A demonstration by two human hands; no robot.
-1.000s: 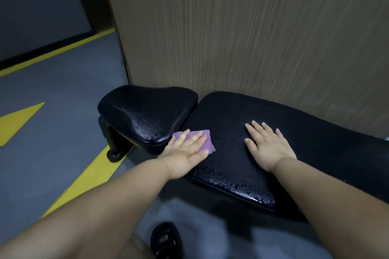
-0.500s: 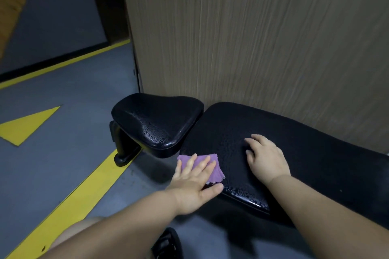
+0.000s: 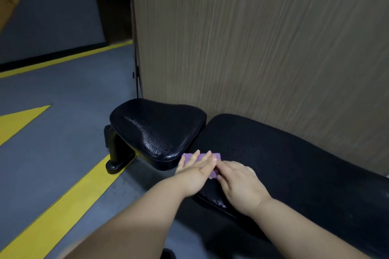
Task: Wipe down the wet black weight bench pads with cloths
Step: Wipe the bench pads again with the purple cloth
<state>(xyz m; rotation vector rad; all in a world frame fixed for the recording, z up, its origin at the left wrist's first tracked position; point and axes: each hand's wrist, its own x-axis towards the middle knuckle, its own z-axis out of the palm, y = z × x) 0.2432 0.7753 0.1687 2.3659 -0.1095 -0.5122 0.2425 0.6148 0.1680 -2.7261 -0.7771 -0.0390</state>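
Note:
A black weight bench has a small seat pad [image 3: 155, 130] on the left and a long back pad [image 3: 294, 166] running right, both beaded with water along their near edges. A small purple cloth [image 3: 212, 165] lies at the near left corner of the long pad. My left hand [image 3: 194, 169] lies flat on the cloth with straight fingers. My right hand [image 3: 240, 183] sits just right of it, its fingertips touching the cloth's right edge; whether they pinch it is not visible.
A tall wood-grain panel [image 3: 263, 48] stands directly behind the bench. The seat's black support post and foot [image 3: 117, 153] rest on a grey floor with yellow stripes [image 3: 69, 202]. A dark shoe tip [image 3: 168, 253] shows at the bottom.
My right hand slid left along the long pad from its middle until it met the cloth. My left hand stayed on the cloth near the pad's corner.

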